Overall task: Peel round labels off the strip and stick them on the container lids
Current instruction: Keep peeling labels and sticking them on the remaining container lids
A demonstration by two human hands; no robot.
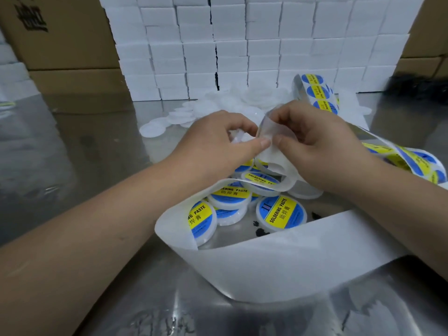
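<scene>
The left hand (218, 139) and right hand (315, 141) both pinch the strip (266, 258) at centre, thumbs nearly touching. A heap of labelled lids (281, 213) lies just nearer. Many bare lids (174, 117) wait beyond, with unpeeled labels (317, 92) far right. The table (72, 154) offers moving room at left; stacked white boxes (242, 44) wall the far edge.

Straight ahead, a wall of stacked white rectangular boxes (254, 44) fills the back, with dark gaps between some columns. Big brown cardboard cartons with black printed characters (60, 44) stand at left, more plain brown cartons (426, 32) at right. Down below, the shiny steel tabletop (84, 146) throws back pale reflections
</scene>
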